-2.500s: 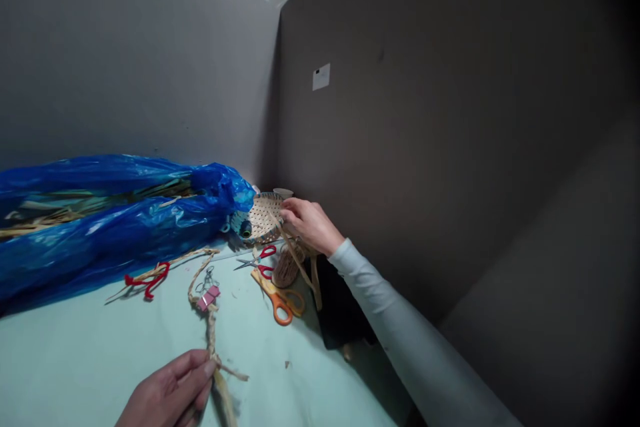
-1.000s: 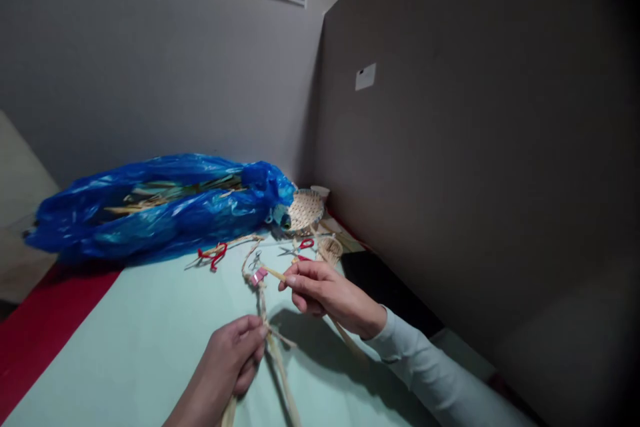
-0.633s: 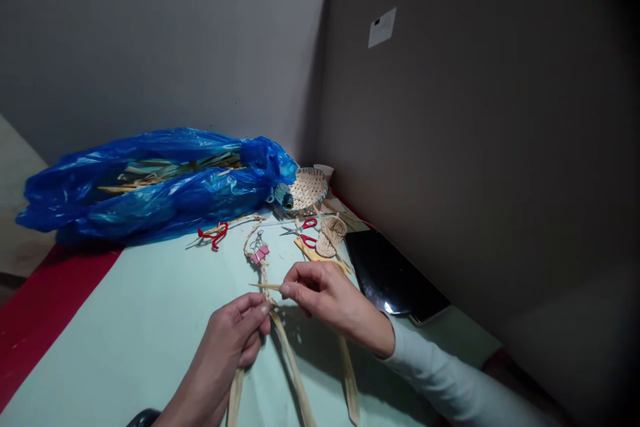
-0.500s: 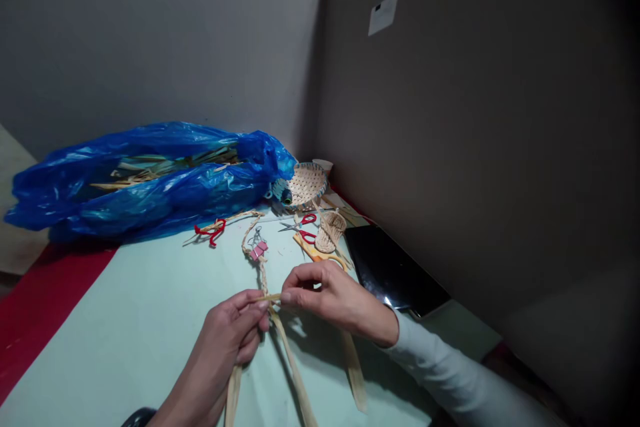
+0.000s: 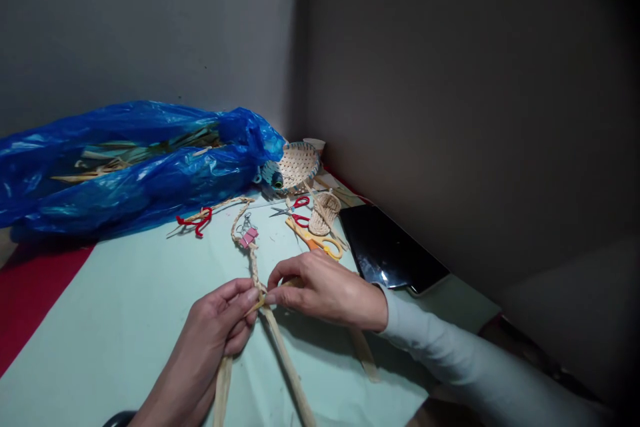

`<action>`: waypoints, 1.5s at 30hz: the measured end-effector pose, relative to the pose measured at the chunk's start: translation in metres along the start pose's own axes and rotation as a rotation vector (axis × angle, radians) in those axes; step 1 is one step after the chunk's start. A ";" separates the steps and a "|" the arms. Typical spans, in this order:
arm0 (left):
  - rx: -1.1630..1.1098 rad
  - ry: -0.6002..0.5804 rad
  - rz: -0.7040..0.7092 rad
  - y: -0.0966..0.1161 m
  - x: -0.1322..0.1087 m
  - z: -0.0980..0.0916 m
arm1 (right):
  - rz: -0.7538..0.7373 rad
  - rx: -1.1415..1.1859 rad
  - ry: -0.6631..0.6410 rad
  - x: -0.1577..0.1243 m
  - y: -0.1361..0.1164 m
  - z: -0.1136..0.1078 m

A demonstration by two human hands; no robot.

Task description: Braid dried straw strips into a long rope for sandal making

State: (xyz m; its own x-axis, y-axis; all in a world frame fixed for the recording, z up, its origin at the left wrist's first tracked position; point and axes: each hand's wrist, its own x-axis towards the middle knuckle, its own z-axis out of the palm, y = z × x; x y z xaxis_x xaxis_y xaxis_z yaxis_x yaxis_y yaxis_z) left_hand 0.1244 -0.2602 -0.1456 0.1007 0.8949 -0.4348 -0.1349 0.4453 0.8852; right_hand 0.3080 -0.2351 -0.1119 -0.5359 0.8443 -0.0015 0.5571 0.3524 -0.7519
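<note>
A braided straw cord (image 5: 253,267) lies on the pale green cloth (image 5: 125,320), with a pink binder clip (image 5: 248,237) on it farther back. My left hand (image 5: 220,323) pinches the near end of the braid, where loose flat strands (image 5: 285,367) trail toward me. My right hand (image 5: 325,290) is closed on one straw strand (image 5: 280,287) and holds it across the braid's end, fingertips close to my left thumb.
A blue plastic bag (image 5: 125,167) of straw lies at the back left. Near the corner are a woven disc (image 5: 299,163), a small woven piece (image 5: 323,212), red scissors (image 5: 295,210), orange scissors (image 5: 320,245), a red clip (image 5: 196,221) and a black tablet (image 5: 390,250).
My right hand came back from the woven disc in the corner with a straw strand and brought it to the braid's end at my left hand. The view tilted down.
</note>
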 end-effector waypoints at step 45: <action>0.095 -0.178 -0.012 0.002 0.004 -0.001 | 0.065 -0.051 0.268 -0.003 0.003 0.033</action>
State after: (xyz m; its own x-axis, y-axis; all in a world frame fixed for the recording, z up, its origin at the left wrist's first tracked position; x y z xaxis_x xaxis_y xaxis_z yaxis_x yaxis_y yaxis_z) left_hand 0.1234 -0.2560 -0.1453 0.2757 0.8663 -0.4166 -0.0394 0.4433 0.8955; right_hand 0.2899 -0.2497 -0.1362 -0.3146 0.9402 0.1307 0.6202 0.3078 -0.7215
